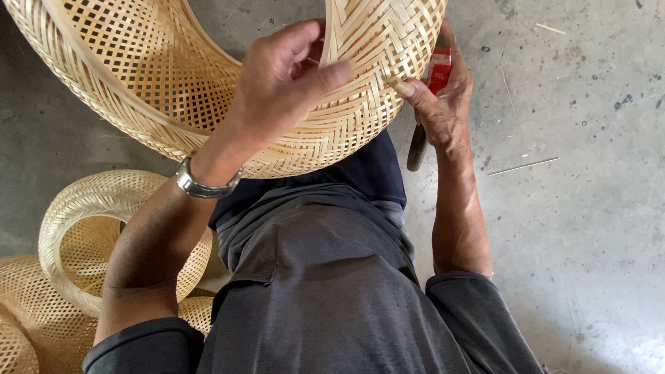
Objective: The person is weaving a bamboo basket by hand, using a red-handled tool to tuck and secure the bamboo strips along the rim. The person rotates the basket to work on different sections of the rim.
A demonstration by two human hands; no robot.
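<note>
Bamboo basket [208,76] held tilted above the lap, woven wall pinched by both hands.
Left hand [277,83] is closed over the rim; right hand [443,104] is pressed to the weave while a red-handled tool [428,111] is clutched. Risk judged: strips could be snapped or the tool dropped onto the concrete floor [589,208] through that crowded hold.

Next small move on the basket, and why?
Probably bring the tool to the rim. The left hand pinches the woven basket at its rim, the right hand braces the outside while gripping a red-handled tool, which sits idle behind the weave.
</note>
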